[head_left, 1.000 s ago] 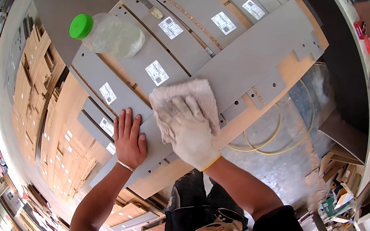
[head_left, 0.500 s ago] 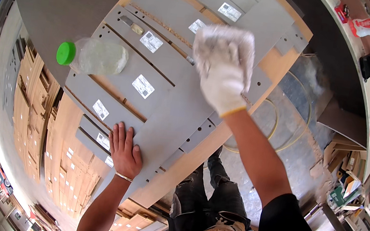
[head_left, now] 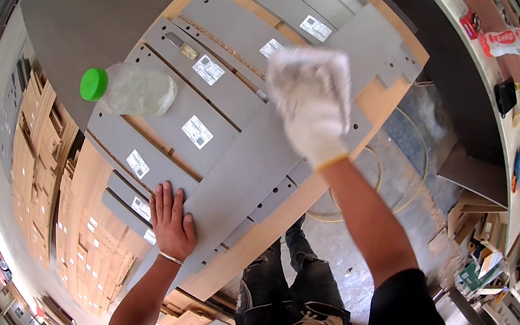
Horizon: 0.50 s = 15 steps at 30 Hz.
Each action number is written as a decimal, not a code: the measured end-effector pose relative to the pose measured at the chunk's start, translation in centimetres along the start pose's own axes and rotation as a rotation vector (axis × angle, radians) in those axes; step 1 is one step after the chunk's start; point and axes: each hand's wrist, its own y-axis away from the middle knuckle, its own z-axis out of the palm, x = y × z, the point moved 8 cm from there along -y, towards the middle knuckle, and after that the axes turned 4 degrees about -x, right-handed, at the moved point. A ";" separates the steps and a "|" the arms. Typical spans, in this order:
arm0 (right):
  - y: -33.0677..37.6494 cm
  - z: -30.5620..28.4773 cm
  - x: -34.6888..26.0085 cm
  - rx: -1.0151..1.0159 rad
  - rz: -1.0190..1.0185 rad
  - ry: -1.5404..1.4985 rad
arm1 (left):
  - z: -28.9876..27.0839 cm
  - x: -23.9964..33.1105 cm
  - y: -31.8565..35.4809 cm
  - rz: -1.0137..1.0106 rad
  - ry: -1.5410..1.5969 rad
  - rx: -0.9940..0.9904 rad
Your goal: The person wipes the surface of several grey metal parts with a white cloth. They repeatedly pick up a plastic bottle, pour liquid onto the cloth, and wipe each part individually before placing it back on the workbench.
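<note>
Flat on the near end of a long grey panel (head_left: 241, 173) rests the bare left hand (head_left: 172, 220), fingers spread and gripping nothing. Farther along and to the right, the gloved right hand (head_left: 312, 106) presses a white cloth (head_left: 301, 68) against that panel, fingers extended over it. A green-capped plastic bottle (head_left: 130, 89) lies at far left.

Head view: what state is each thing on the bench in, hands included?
Left hand: bare, pressed flat on the long grey panel.
Right hand: white-gloved, over the far end of that panel; grip cannot be told.
Bottle: lying on its side, green cap on.
Labelled grey panels: lying flat, side by side.
</note>
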 end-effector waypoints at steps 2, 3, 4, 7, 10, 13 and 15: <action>-2.8 -5.5 3.5 0.016 0.173 -0.342 | 0.0 0.0 0.1 -0.001 -0.011 0.011; -3.6 -8.7 4.9 0.482 -0.049 0.065 | 0.3 0.6 -0.6 0.019 0.019 0.009; -3.5 -8.3 5.3 0.507 -0.024 0.049 | 0.3 0.5 -0.6 0.014 0.029 0.003; -0.1 -4.0 1.0 0.183 -0.021 0.111 | 0.1 -0.3 0.5 -0.007 0.001 -0.001; 2.1 -1.5 1.4 0.154 -0.069 -0.115 | 0.0 -0.2 0.0 0.001 0.011 0.005; -2.0 -6.7 4.3 0.084 0.087 -0.163 | 0.2 -0.4 0.4 -0.008 0.014 -0.015; -7.1 -11.8 8.2 0.141 0.214 -0.197 | 0.5 0.1 0.0 0.003 0.023 -0.005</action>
